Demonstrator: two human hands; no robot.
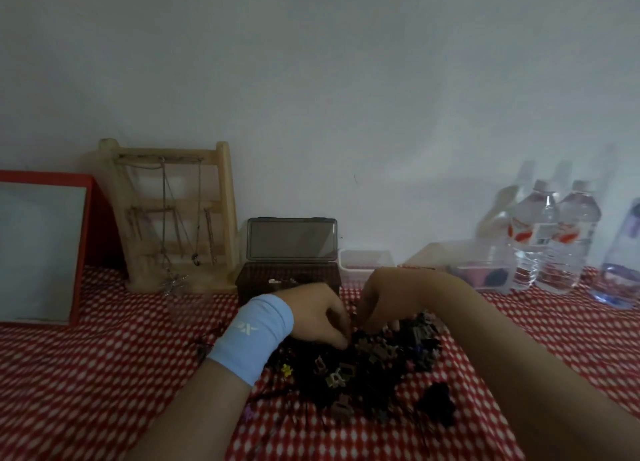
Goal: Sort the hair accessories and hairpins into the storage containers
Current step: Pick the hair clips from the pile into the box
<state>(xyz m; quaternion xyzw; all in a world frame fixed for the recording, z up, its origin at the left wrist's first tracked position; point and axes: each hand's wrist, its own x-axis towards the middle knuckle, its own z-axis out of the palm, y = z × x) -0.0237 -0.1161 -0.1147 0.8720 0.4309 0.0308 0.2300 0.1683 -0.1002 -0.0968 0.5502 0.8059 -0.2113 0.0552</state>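
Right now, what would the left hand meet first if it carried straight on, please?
The left hand would probably meet the pile of hair clips just ahead, then the right hand; depth is unclear.

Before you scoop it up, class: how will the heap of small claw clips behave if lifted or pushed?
The heap of claw clips probably won't lift as one: it looks like many loose pieces, so some may drop. Pushed, it should spread, not roll, on the checked cloth. Toothed shapes may snag together.
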